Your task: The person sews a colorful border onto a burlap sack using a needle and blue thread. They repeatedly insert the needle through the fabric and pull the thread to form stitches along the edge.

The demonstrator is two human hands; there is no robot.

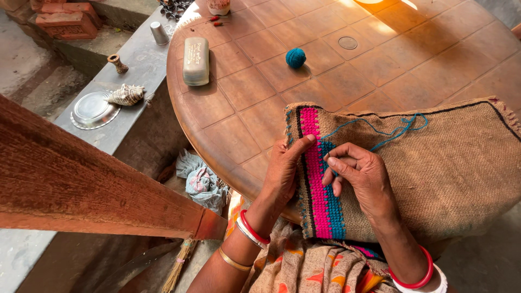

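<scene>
At the far left a grey ledge [138, 70] carries a round metal plate [93, 110], a conch shell [126, 95] just beside it, a small wooden stand [117, 63] and a steel cup [159, 33]. Below the ledge a crumpled cloth [202, 182] lies on the floor.

Moving right, your round brown table [239, 97] holds a long pale box [196, 61] near its left edge, and a ball of teal yarn [296, 57] further in, well apart from your hands.

Your left hand [283, 173] grips the left edge of the burlap piece [450, 163], with the thumb pressed flat on top of the pink stitched band [316, 179] and the other fingers under the fabric. The burlap lies across the near edge of the table and hangs down toward your lap.

Just beside it, your right hand [361, 176] rests on the burlap with its fingers curled and pinched together over the teal stitched band [334, 209]. It seems to hold a needle, though the tool is too small to make out. A teal thread [391, 133] runs from these fingers up and to the right, looping loosely over the bare burlap.

Red bangles [418, 279] ring both your wrists.
</scene>
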